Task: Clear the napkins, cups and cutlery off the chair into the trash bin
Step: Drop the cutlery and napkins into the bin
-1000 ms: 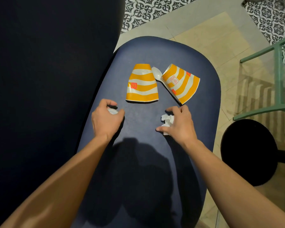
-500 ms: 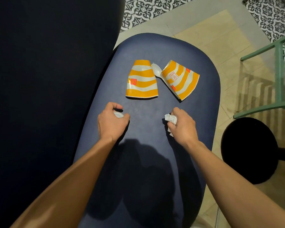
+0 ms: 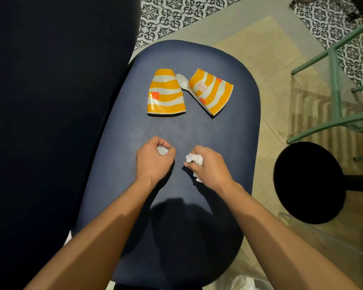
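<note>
Gathering litter from a dark blue chair seat (image 3: 197, 130), a person is reaching forward with both bare arms, seen from above. The left hand (image 3: 154, 162) is curling around a small white round piece (image 3: 162, 151), perhaps a lid or a tiny cup; too little is showing to tell which. The right hand (image 3: 209, 167) is clutching a crumpled white napkin (image 3: 194, 159), with scraps of it poking out past the fingers and below the palm. Both hands are sitting close together near the middle of the seat, either low over it or touching it; which is not clear.

Farther along the seat, well apart from the hands, two flattened paper cups in orange and white stripes are lying side by side: the left cup (image 3: 166, 94) and the right cup (image 3: 212, 92). A white plastic spoon (image 3: 181, 80) is lying between them, its handle running along the right cup's edge.

Picking up the small pieces appears to be the step in hand, with the cups and spoon waiting. The next move is likely calling for carrying both handfuls to the trash bin, which is not plainly showing; a bit of white plastic (image 3: 237, 281) at the bottom edge may be its liner. A black round stool (image 3: 308, 183) is standing on the floor to the right.
</note>
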Demonstrator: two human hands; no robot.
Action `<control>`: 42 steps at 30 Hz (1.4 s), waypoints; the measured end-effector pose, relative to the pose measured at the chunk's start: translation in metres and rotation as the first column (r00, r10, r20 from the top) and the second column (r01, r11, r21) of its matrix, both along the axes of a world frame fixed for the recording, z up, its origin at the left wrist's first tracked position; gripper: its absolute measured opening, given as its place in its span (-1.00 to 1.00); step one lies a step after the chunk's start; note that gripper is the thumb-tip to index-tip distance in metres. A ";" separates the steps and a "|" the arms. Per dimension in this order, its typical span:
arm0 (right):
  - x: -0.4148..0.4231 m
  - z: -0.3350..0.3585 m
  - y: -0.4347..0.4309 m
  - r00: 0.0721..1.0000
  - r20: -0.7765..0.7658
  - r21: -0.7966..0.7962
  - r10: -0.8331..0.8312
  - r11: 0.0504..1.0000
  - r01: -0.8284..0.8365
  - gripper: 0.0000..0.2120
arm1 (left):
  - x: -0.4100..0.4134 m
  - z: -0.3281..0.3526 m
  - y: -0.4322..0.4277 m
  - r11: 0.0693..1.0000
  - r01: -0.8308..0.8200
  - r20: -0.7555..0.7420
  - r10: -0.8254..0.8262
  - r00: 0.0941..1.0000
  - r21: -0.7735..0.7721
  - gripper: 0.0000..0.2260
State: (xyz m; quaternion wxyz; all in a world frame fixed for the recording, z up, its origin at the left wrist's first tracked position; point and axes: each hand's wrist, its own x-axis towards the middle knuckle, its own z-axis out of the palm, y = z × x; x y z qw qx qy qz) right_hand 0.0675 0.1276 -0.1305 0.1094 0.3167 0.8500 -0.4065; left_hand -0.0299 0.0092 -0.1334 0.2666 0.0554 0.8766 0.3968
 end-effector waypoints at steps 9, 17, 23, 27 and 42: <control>0.040 0.006 -0.021 0.991 0.009 -0.023 -0.132 0.991 0.132 -0.87 | 0.039 0.007 -0.008 0.998 0.057 0.026 -0.057 0.998 0.016 -0.93; 0.082 0.010 -0.054 0.976 0.027 -0.147 -0.218 0.964 0.220 -0.82 | 0.075 0.011 -0.032 0.988 0.151 0.020 -0.151 0.988 0.038 -0.94; 0.124 0.016 -0.079 0.955 0.034 -0.173 -0.294 0.940 0.295 -0.88 | 0.107 0.013 -0.058 0.972 0.216 0.018 -0.219 0.976 0.097 -0.83; 0.166 0.024 -0.093 0.919 0.009 -0.146 -0.394 0.909 0.391 -0.95 | 0.143 0.017 -0.069 0.952 0.272 0.052 -0.282 0.958 0.143 -0.74; 0.410 -0.007 -0.108 0.820 0.112 -0.052 -0.561 0.821 0.568 -0.85 | 0.369 -0.012 -0.070 0.887 0.326 0.211 -0.405 0.890 0.327 -0.72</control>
